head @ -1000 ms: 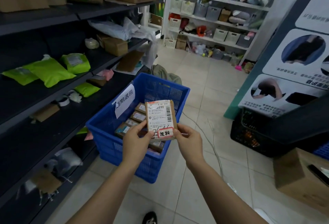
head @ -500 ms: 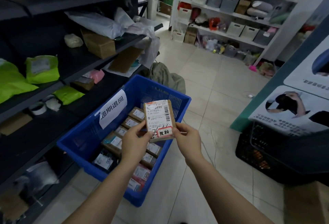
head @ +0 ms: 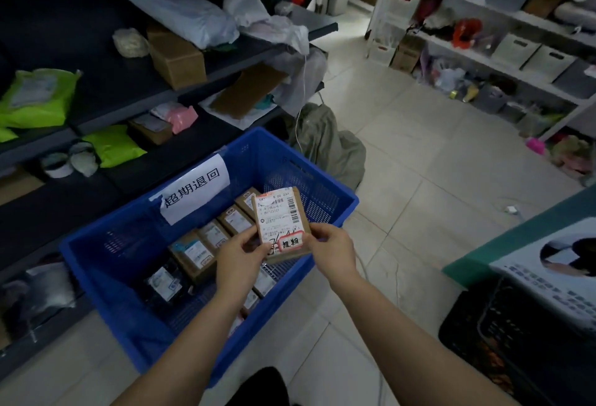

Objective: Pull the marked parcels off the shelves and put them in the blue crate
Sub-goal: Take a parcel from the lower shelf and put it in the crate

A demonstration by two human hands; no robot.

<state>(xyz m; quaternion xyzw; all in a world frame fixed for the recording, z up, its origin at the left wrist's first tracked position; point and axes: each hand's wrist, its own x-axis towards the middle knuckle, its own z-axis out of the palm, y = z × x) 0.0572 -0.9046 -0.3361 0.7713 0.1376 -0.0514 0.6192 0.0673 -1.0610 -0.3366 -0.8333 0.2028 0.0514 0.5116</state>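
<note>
**Marked parcel pinched at its lower corners, over the crate**

On my screen the fingers (head: 254,239) of the left hand (head: 240,263) were curled onto the lower left edge of the parcel (head: 279,218), thumb in front. The right hand (head: 333,252) pinched the lower right corner in the same way. Both hands gripped the one flat cardboard box and held it upright, label toward the camera. Between the two sets of fingertips sat a red-bordered sticker (head: 291,242), hand-lettered, which I took for the mark.

I judged the box light and stiff: two fingertip pinches carried it with no sag, and its edges looked crisp. The cardboard should give dry, sure friction, while the glossy label would be the slicker face. The narrow edges or corners looked the best places to hold, and one hand could probably manage it.

Directly below and beyond the fingers lay the blue crate (head: 306,163). A row of similar labelled boxes (head: 193,252) stood on its floor, just left of the left hand. Further left, a paper sign (head: 193,191) was taped to the crate's wall. Beyond that stood the dark shelves (head: 135,99) with green mailers (head: 111,145) and other packets. To the right of the right hand was bare tiled floor (head: 435,163).
</note>
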